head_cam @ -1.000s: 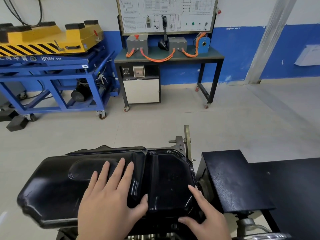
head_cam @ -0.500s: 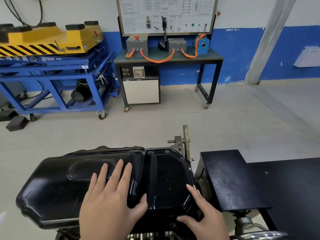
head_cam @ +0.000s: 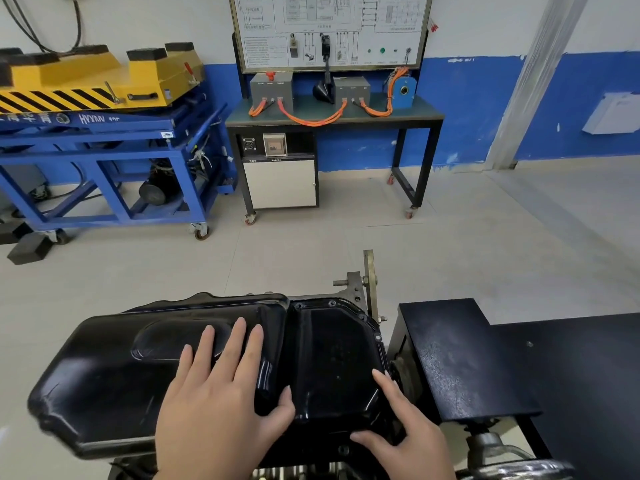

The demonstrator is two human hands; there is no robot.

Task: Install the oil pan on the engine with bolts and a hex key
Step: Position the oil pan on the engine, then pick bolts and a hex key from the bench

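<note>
Both hands are spread flat with nothing pinched. The left hand (head_cam: 221,410) lies palm-down on the oil pan (head_cam: 104,375), its fingers straight over the raised deep section and its thumb stretched toward the shallow half. The right hand (head_cam: 405,441) rests at the pan's near right corner, index finger straight along the right flange, thumb out along the near edge.

The black pan sits bottom-up on the engine (head_cam: 355,289), low in the middle of the view. Small round bolt points dot its far and right rim, though I cannot tell whether bolts sit in them. A metal stand bracket (head_cam: 370,271) pokes up behind the far right corner.

Just to the right stands a black table (head_cam: 467,358). Across the floor on the left, a blue wheeled lift frame (head_cam: 114,157) carries a yellow block (head_cam: 104,81). In the centre is a wheeled workbench (head_cam: 426,114) with orange cables (head_cam: 311,121) under a wiring-diagram board (head_cam: 329,26).
</note>
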